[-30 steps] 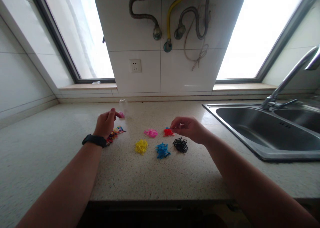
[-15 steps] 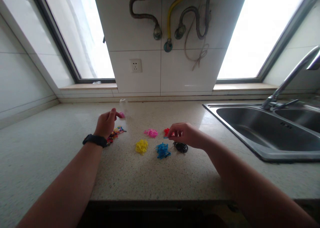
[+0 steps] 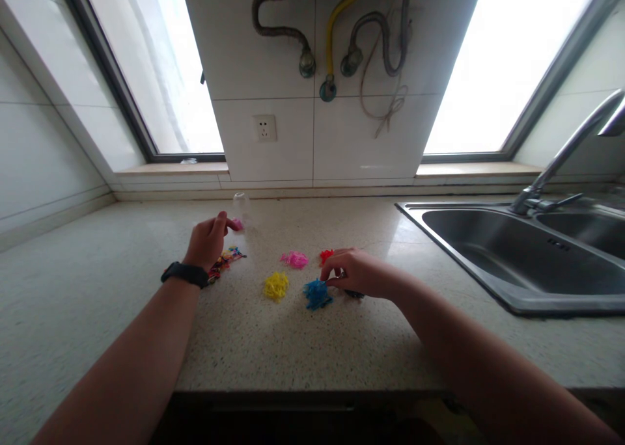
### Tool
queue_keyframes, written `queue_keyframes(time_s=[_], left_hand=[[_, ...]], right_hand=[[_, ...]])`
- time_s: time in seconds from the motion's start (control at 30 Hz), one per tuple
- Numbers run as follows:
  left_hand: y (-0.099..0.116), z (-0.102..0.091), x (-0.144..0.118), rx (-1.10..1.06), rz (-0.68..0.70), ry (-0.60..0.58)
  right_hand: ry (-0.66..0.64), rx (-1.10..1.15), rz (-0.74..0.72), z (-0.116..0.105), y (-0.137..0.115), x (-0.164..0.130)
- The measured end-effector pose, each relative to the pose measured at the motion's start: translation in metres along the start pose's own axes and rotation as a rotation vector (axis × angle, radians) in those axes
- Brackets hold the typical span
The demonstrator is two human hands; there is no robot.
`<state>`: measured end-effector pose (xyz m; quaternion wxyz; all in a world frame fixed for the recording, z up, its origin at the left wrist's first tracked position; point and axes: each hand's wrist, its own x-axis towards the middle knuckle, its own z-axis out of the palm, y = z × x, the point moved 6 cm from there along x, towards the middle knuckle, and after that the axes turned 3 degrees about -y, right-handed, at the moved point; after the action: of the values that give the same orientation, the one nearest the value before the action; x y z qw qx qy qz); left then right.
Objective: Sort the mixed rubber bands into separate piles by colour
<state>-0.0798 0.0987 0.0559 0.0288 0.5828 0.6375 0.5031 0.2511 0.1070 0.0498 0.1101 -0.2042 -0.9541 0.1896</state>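
Five colors sit sorted on bench: pink bands, red bands, yellow bands, blue bands, black bands. Mixed bands by left hand look unsorted, so job seems well along, not done. Right hand reaches blue bands; cannot tell if it pinches one. Left hand bent near clear cup; cannot tell its grip.

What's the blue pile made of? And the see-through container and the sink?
Blue pile: maybe slightly shiny rubber or plastic; thin, tangled strands show.
See-through container: smooth-looking plastic or glass; background shows through.
Sink: probably stainless steel, grey with metallic gleam.
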Motion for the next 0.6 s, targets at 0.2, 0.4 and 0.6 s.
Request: queue_keyframes(time_s=[0.2, 0.4, 0.6], left_hand=[[0.0006, 0.0002, -0.0003, 0.018, 0.0, -0.01], [-0.0001, -0.0004, 0.0001, 0.025, 0.004, 0.006], [-0.0013, -0.0004, 0.0007, 0.019, 0.022, 0.005]], right_hand=[[0.013, 0.028, -0.003, 0.0004, 0.0023, -0.0008], [0.007, 0.028, -0.009, 0.0008, 0.0029, -0.001], [0.035, 0.019, -0.022, -0.0019, 0.0043, -0.0016]])
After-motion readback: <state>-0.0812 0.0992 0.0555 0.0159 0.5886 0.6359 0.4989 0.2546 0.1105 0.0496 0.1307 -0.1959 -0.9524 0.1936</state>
